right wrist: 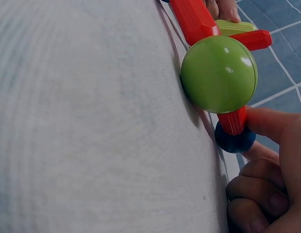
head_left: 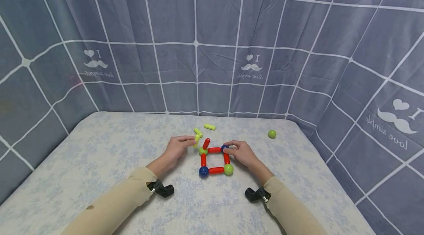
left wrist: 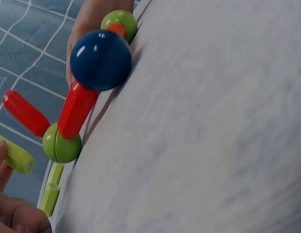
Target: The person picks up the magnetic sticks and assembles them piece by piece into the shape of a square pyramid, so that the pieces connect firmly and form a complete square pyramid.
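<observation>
In the head view we see, just below the centre of the frame, a square of four red rods (head_left: 216,170) with a ball at each corner; a blue ball (head_left: 203,171) is at its lower left, a green ball (head_left: 228,169) at its lower right, a second green ball (head_left: 203,150) at its upper left and a second blue ball (head_left: 225,148) at its upper right; from the upper-left ball a fifth red rod (head_left: 206,143) rises at a tilt. We find the left hand (head_left: 175,150) left of the square, thumb and fingers clamped on a yellow-green rod (head_left: 197,140); in the left wrist view this rod lies at the left edge, apart from the tilted red one. We see the right hand (head_left: 243,153) at the square's upper-right corner, its digits clamped on the blue ball there; in the right wrist view its other fingers curl at lower right. Above the square we note two loose yellow-green rods (head_left: 209,126); a loose green ball (head_left: 272,134) rests at right; all lie on a pale patterned tabletop (head_left: 99,146), before a grey-blue checked cloth (head_left: 175,17).
</observation>
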A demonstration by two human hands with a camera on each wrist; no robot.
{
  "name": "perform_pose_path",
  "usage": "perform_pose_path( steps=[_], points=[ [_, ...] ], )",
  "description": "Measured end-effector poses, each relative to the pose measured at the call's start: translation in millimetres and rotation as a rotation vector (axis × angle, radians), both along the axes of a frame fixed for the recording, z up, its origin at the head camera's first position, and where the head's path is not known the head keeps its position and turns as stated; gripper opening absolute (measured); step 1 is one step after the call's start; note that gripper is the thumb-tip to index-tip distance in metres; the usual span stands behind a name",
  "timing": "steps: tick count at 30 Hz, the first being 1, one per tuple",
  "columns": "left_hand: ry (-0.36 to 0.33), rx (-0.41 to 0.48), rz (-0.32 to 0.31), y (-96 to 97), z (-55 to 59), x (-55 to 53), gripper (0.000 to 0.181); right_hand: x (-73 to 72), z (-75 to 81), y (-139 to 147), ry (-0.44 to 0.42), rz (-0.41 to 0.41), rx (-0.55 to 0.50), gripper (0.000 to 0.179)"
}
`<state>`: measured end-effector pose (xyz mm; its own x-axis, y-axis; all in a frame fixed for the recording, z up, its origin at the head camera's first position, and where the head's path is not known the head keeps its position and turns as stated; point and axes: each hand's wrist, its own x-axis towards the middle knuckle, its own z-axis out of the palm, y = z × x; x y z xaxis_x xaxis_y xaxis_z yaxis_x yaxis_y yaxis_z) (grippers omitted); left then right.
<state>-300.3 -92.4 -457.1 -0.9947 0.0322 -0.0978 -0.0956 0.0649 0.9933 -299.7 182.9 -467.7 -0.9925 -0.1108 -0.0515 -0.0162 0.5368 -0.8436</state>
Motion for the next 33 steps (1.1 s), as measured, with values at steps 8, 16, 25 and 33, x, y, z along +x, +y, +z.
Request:
perform_pose_path(
  steps=[8, 16, 25, 33],
  points=[
    [-0.006, 0.054, 0.002, 2.7, 1.8, 12.5, 0.032, 1.1, 0.5, 0.3, -0.003, -0.001, 0.0, 0.029],
    [-0.034, 0.138, -0.013, 5.3, -1.5, 23.3, 0.031, 0.3, 0.6, 0.5, 0.001, 0.001, -0.004, 0.028],
    [-0.058, 0.203, -0.089, 13.0, -0.1, 41.5, 0.033, 1.6, 1.8, 0.5, 0.003, 0.003, -0.009, 0.028],
    [-0.089, 0.204, -0.126, 18.4, 0.4, 54.3, 0.032, 3.5, 3.4, 0.1, -0.008, 0.004, -0.012, 0.029]
  ],
)
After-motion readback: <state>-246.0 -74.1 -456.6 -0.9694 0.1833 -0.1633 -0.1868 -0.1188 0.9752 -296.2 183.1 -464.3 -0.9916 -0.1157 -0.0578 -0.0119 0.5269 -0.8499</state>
